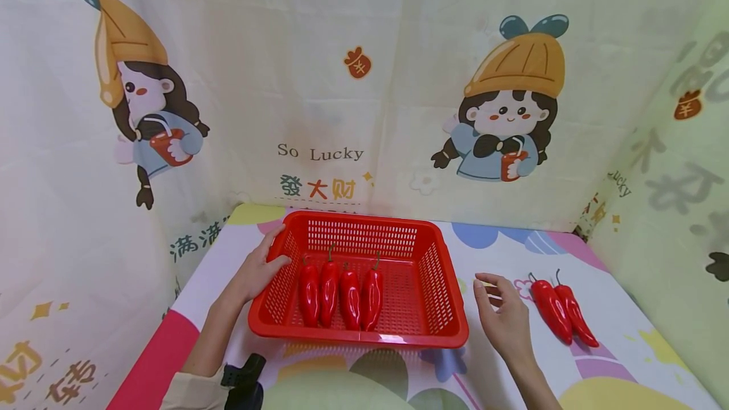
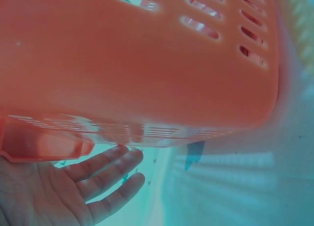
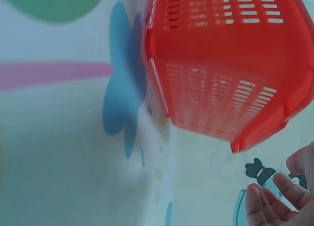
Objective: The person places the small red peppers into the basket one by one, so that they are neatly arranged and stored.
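A red plastic basket (image 1: 421, 283) with slotted walls sits on the table in front of me. Inside it, several glossy red chili peppers (image 1: 350, 299) lie side by side in its left half, stems pointing away. My left hand (image 1: 256, 274) holds the basket's left rim, thumb over the edge; its fingers (image 2: 110, 179) extend along the outer wall in the left wrist view. To the right of the basket is my right hand (image 1: 504, 315), fingers loosely bent and holding nothing. Two more red peppers (image 1: 551, 312) lie on the table beyond it.
The table carries a colourful patterned cover (image 1: 501, 252). Printed fabric curtains (image 1: 398, 112) hang behind it and along both sides, close to the table's edges. A dark strap device (image 1: 245, 381) is worn on the left wrist.
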Available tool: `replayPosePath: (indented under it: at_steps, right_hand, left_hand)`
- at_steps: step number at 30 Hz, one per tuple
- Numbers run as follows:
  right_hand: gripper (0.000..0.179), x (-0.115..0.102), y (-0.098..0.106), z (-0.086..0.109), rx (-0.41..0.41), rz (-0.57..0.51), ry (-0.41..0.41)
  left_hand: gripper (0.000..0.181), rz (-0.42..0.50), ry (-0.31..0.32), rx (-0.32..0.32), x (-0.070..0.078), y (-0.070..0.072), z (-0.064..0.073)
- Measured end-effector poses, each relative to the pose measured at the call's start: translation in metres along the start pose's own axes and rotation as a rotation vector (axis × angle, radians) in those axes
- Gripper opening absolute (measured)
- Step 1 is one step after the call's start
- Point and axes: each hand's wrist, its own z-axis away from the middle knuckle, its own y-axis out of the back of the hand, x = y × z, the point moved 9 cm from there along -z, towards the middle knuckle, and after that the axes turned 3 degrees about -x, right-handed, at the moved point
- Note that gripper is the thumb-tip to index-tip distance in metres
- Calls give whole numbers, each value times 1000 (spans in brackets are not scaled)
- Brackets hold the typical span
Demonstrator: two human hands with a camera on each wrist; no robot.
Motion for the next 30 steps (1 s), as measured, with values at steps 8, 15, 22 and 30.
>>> replayPosePath:
  at_steps: [8,15,22,30]
  right_hand:
    - [28,15,7,-3,11,34,-31]
    - [30,24,14,-5,35,56,-41]
    - [29,37,23,-6,58,72,-77]
    - [29,53,29,-9,48,96,-115]
  left_hand:
    - [88,-7,-4,-2,2,0,0]
    - [86,-10,-2,-5,1,0,-1]
    - [86,-8,3,-8,0,0,-1]
    - [89,-4,11,-3,-1,0,-1]
